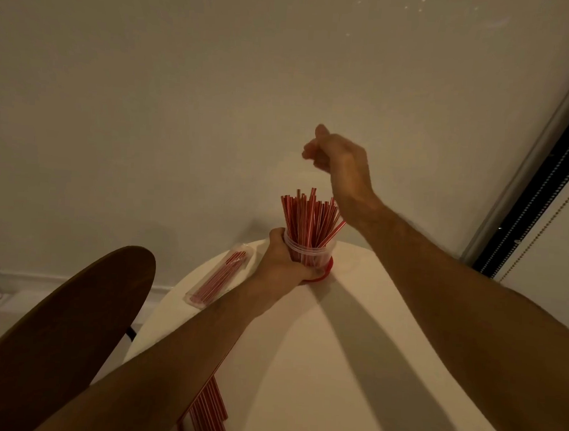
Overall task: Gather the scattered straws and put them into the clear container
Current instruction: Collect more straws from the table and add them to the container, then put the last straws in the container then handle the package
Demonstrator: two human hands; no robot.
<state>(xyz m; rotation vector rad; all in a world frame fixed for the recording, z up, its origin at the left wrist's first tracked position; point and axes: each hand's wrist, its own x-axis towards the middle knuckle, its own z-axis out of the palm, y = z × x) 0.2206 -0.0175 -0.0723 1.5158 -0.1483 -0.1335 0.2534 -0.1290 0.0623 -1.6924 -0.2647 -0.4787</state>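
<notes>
A clear round container [317, 250] stands on a red lid at the far edge of the white table [350, 369]. Many red-and-white striped straws [309, 217] stand upright in it, one leaning to the right. My left hand [284, 258] grips the container's left side. My right hand [336, 155] hovers above the straw tops with fingers loosely curled and nothing visible in them. More loose straws [208, 410] lie at the table's near edge, partly hidden under my left forearm.
A clear plastic packet of straws [221, 274] lies on the table left of the container. A dark wooden chair back [70, 319] stands at the left. A wall is behind, with a blind and bead chain [542, 224] at the right.
</notes>
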